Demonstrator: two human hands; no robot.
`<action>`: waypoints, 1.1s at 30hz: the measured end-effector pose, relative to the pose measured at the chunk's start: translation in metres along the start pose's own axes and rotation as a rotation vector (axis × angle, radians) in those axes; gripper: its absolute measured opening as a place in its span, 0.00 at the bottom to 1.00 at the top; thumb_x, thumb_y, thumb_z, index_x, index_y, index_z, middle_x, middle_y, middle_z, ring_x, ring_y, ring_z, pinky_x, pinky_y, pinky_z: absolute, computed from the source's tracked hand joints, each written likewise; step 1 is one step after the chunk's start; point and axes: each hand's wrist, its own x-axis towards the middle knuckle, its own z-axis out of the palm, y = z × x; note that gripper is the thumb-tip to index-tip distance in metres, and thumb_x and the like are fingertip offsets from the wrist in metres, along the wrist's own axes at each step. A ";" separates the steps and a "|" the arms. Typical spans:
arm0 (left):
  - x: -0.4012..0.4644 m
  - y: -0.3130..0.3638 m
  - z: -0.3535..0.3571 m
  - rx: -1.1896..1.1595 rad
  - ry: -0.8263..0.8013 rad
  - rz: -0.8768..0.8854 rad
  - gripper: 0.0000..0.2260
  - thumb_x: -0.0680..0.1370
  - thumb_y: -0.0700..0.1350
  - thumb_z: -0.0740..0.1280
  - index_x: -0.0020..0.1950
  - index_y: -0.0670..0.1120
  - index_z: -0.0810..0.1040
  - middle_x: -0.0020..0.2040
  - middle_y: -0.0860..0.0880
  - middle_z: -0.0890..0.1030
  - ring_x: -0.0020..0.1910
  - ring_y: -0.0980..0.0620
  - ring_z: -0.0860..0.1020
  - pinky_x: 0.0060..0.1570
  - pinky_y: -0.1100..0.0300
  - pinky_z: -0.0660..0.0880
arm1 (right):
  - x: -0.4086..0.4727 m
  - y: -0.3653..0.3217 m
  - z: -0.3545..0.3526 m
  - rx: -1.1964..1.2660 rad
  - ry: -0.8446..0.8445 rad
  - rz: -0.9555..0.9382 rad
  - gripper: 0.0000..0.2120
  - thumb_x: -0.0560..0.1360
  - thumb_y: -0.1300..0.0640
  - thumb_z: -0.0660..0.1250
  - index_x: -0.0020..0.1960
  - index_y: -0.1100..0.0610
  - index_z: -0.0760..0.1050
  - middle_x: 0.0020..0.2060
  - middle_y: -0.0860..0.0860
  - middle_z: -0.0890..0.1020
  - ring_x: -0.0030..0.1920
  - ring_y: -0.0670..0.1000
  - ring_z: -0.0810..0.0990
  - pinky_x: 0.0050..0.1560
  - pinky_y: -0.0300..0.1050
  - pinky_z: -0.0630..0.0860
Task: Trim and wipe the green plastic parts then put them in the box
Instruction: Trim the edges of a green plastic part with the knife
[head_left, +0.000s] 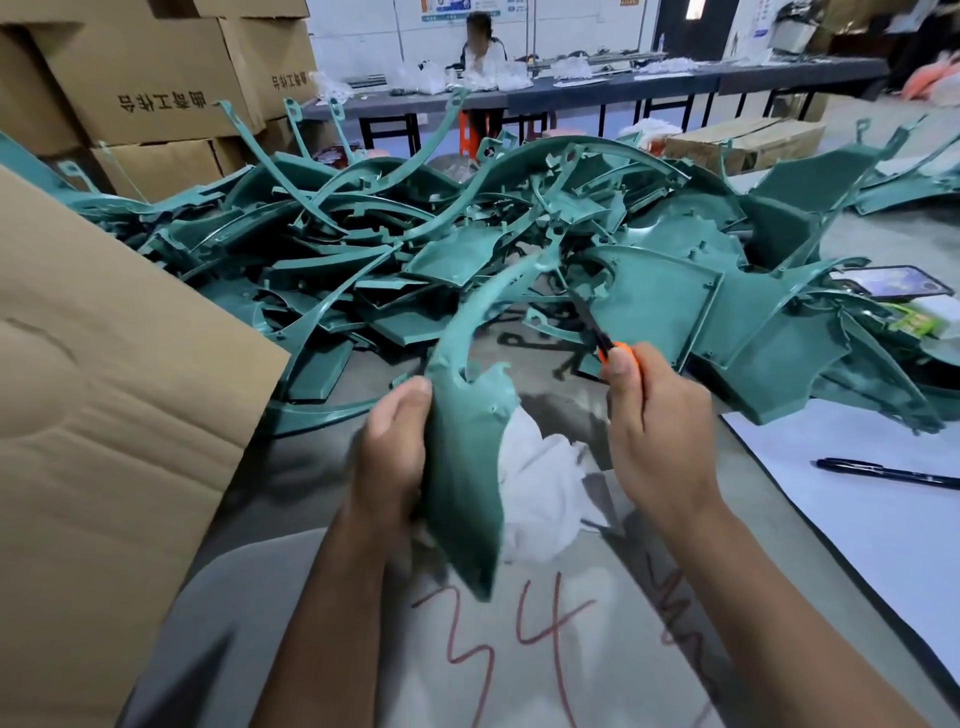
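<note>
My left hand (392, 452) grips a curved green plastic part (465, 447) by its wide lower end, holding it upright over the table. Its thin arched arm rises up and to the right. My right hand (657, 436) is closed on an orange-handled trimming knife (605, 343) whose dark blade points up toward the tip of that arm. A crumpled white cloth (540, 493) lies on the table just behind the part, between my hands. A large heap of green plastic parts (467, 244) covers the table beyond. The open cardboard box (104, 395) stands at my left.
Stacked cardboard cartons (140, 83) stand at the back left. At the right lie white paper (883, 499) with a black pen (888, 473) and a phone (888, 283). A seated person (483, 49) works at a far bench. The grey table (519, 649) bears red markings.
</note>
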 end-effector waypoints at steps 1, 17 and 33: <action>-0.001 0.004 0.000 -0.020 0.027 0.062 0.22 0.78 0.58 0.61 0.47 0.37 0.76 0.42 0.31 0.76 0.41 0.42 0.74 0.43 0.46 0.70 | 0.001 0.000 -0.001 0.073 -0.008 0.054 0.23 0.87 0.44 0.52 0.41 0.55 0.71 0.28 0.49 0.73 0.29 0.53 0.71 0.33 0.55 0.67; -0.007 0.014 0.014 -0.373 -0.039 0.027 0.18 0.81 0.41 0.68 0.71 0.44 0.73 0.66 0.40 0.81 0.65 0.36 0.79 0.64 0.35 0.76 | -0.004 -0.014 -0.006 0.790 -0.572 0.278 0.04 0.78 0.47 0.73 0.47 0.46 0.81 0.28 0.50 0.80 0.19 0.48 0.68 0.21 0.37 0.65; -0.011 0.019 0.005 -0.327 -0.183 -0.005 0.14 0.81 0.41 0.66 0.67 0.44 0.78 0.62 0.41 0.84 0.61 0.41 0.83 0.54 0.54 0.81 | 0.003 -0.009 -0.007 0.429 -0.376 -0.002 0.19 0.86 0.45 0.56 0.39 0.51 0.70 0.31 0.45 0.70 0.31 0.46 0.68 0.32 0.42 0.66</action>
